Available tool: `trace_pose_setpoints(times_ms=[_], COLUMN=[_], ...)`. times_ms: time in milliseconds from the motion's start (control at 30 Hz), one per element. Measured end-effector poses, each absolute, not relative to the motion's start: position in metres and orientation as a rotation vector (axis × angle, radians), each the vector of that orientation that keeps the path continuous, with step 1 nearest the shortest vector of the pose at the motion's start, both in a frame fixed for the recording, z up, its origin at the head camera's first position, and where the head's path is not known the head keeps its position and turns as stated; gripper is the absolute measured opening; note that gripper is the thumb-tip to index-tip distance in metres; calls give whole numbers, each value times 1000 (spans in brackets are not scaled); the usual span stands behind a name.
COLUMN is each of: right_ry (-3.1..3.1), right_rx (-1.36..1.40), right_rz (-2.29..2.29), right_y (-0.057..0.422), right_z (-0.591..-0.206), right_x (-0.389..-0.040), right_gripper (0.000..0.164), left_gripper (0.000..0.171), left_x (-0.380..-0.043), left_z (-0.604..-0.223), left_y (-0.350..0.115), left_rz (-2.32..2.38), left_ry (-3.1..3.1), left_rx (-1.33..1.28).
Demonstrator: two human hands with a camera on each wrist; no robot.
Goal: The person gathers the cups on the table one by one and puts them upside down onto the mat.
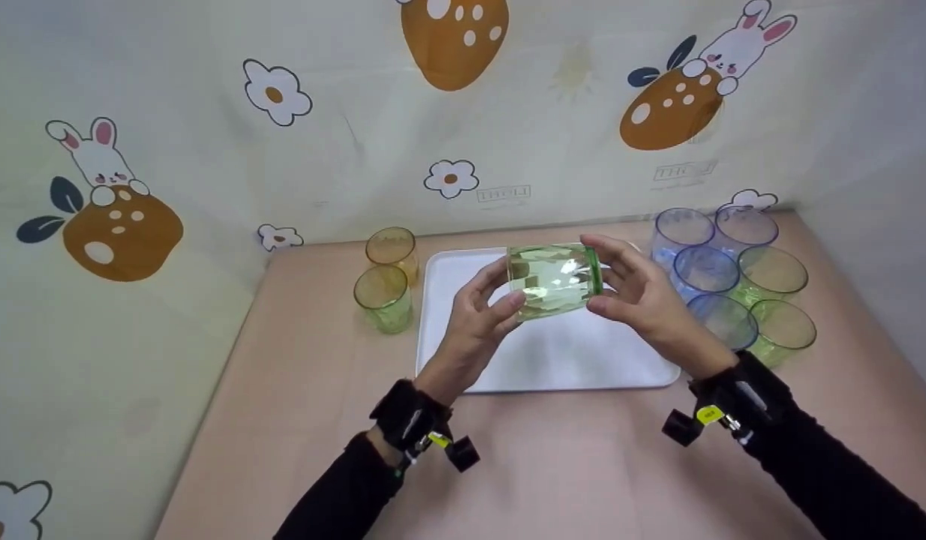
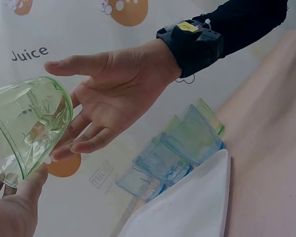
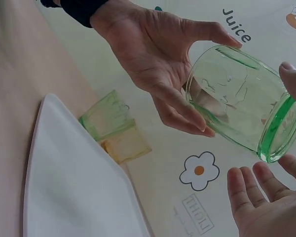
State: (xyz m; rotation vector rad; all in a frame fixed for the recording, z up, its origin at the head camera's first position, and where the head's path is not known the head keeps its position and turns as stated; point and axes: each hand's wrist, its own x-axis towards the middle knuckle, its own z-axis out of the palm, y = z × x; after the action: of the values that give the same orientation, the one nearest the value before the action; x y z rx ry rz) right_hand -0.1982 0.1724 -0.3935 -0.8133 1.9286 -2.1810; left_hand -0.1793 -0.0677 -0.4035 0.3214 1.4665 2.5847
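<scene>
A green faceted drinking glass [image 1: 553, 281] lies sideways in the air above a white tray [image 1: 553, 367]. My left hand [image 1: 474, 322] grips its open-mouth end, thumb on the near side and fingers behind. At the thick base end, my right hand [image 1: 647, 300] holds the edge between thumb and index finger. Its other fingers spread away from the glass, as the right wrist view shows. Left of the tray stand a green glass [image 1: 392, 311] and, behind it, an amber glass [image 1: 392, 244].
Right of the tray stands a group of several blue and green glasses, including a blue glass [image 1: 705, 270] and a green glass [image 1: 782, 330], close behind my right wrist. A patterned curtain [image 1: 358, 150] backs the pinkish tabletop [image 1: 553, 465].
</scene>
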Motion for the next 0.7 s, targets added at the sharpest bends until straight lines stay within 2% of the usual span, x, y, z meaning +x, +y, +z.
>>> trace_pose_setpoints(times_ms=[267,567,700], right_ry=[1889,1820,1818], right_rx=[-733,-694,-681], right_rz=[-2259,-2317,-2330], right_y=[172,172,173], right_z=[-396,-401,-403], right_x=[-198,-198,-197], right_gripper=[66,60,60], left_gripper=[91,100,98], left_x=[-178,-180,-181], left_z=[-408,-414,-415], left_y=[-57,-54,-55], left_rz=[2607,2610,2593], left_ry=[1415,1394,1386], left_rx=[283,251,250])
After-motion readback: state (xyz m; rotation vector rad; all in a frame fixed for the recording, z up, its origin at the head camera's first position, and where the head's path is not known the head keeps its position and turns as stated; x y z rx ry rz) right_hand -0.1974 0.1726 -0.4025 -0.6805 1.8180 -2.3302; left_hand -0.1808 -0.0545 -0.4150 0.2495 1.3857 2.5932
